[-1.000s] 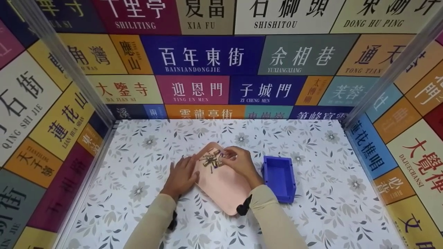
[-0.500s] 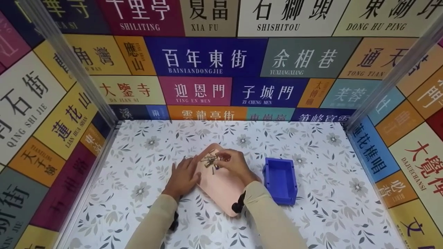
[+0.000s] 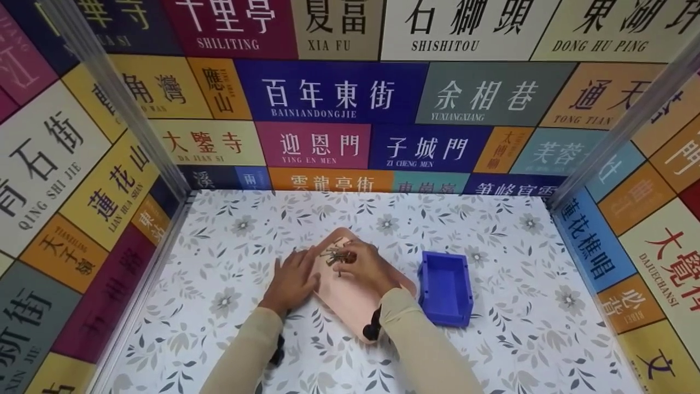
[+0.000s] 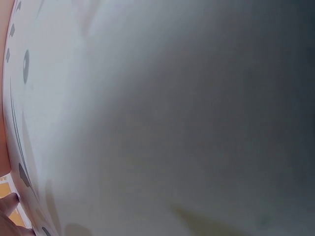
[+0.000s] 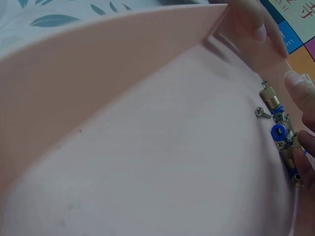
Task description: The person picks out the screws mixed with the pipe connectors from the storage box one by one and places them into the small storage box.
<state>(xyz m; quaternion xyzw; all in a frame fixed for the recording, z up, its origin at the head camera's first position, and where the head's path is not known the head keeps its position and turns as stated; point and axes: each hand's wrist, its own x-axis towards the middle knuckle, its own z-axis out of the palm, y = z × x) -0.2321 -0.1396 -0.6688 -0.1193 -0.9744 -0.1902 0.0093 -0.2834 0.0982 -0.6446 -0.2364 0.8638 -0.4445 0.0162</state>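
In the head view, a pink tray (image 3: 350,306) lies at an angle on the table. A small pile of screws and brass fittings (image 3: 333,254) with blue collars sits at its far end. My left hand (image 3: 290,279) rests along the tray's left edge, fingers extended. My right hand (image 3: 363,268) is over the pile, thumb and fingers bent down among the parts. In the right wrist view, a brass fitting (image 5: 269,98) and a screw (image 5: 261,112) lie beside the right fingertips (image 5: 305,164); I cannot tell whether those fingers pinch a part.
A blue bin (image 3: 445,287) stands right of the tray, near the right forearm. The table (image 3: 492,355) has a leaf-and-flower covering. Walls with colourful printed signs (image 3: 322,93) enclose the back and sides. The left wrist view mostly shows a blurred pale surface (image 4: 147,123).
My right hand has shifted left and deeper into the pile, its fingers now covering more of the parts. The left hand stays at the tray's edge. The head view has shifted slightly.
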